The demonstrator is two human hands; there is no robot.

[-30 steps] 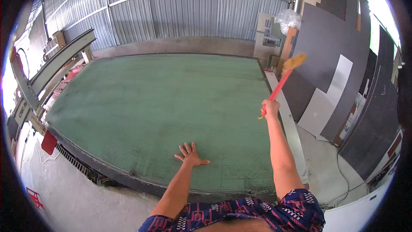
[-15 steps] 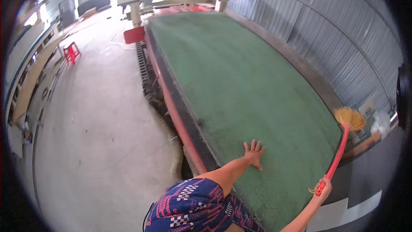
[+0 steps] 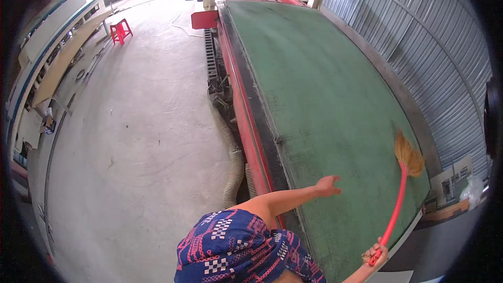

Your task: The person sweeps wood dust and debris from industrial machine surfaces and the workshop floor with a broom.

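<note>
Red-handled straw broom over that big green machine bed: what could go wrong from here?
1. The right hand grips the red-handled straw broom at the very end of its handle, so a long sweep could twist it loose.
2. The person leans far over the green machine bed, left hand out over it; overbalancing seems possible.
3. The grey ribbed hoses lie on the floor beside the bed's edge, a likely trip hazard.

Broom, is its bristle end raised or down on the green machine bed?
Down, it seems: the broom slants from the right hand to the green bed, bristles low over it; contact cannot be told.
</note>
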